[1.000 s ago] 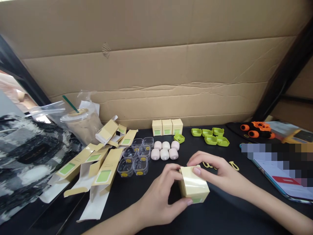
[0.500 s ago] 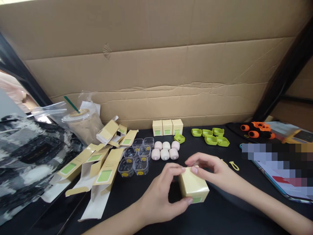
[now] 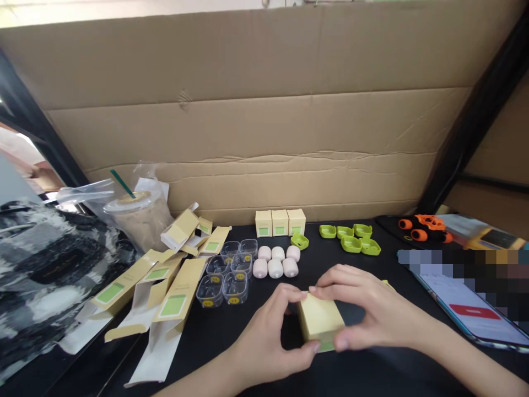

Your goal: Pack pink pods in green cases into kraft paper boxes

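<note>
Cardboard [image 3: 248, 132] backs the black worktop [image 3: 372, 377], where both hands [image 3: 270, 333] pinch a box [image 3: 321, 317], with pods [image 3: 275, 268] beyond it and tubs [image 3: 235, 288] to its left.

And it's two hands on the cream box [image 3: 320, 317], left hand [image 3: 266, 331] and right hand [image 3: 370, 309] on either side, over the black table [image 3: 372, 377]! Beyond sit six pale cases [image 3: 275, 268] in two rows, clear cups [image 3: 234, 300] to their left, green covers [image 3: 351, 244] to the right, phone [image 3: 475, 333] far right.

Smooth card box [image 3: 321, 315], perhaps glossy.
</note>
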